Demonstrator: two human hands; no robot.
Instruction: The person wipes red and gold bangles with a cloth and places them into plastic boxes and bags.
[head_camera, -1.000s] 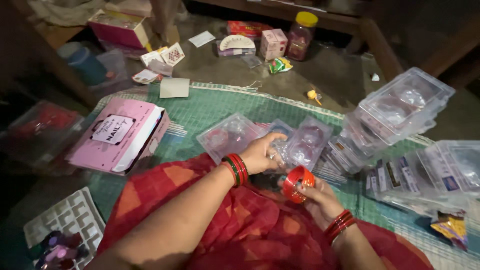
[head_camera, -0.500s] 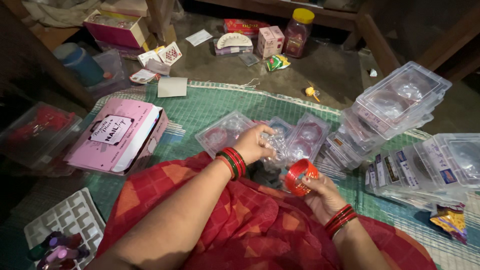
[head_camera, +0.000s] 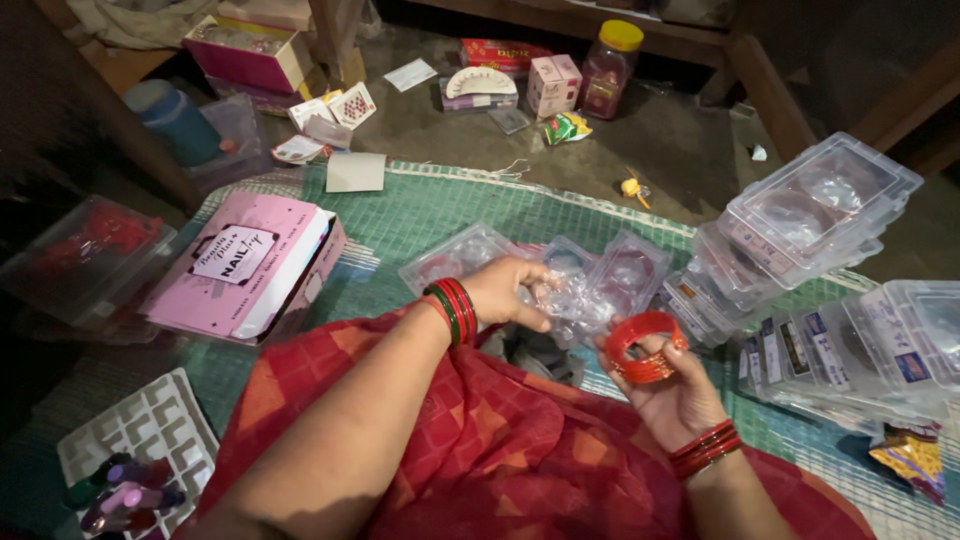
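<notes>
My right hand (head_camera: 668, 388) holds a stack of red bangles (head_camera: 645, 346), fingers curled under the ring, palm up over my red-clad lap. My left hand (head_camera: 508, 291) grips a crumpled clear plastic wrapper (head_camera: 572, 304) just left of the bangles. Both wrists wear red and green bangles. Open clear plastic cases (head_camera: 600, 268) lie on the green mat (head_camera: 450, 215) right behind my hands.
Stacks of clear plastic boxes (head_camera: 815, 215) sit at the right. A pink box (head_camera: 245, 265) lies at the left, with a white tray of small bottles (head_camera: 135, 440) at the lower left. Small boxes, a jar (head_camera: 610, 55) and packets are scattered on the floor beyond the mat.
My right hand has lifted the red bangles slightly and turned them more upright. My left hand has shifted its hold on the plastic wrapper; the view has tilted a little.
</notes>
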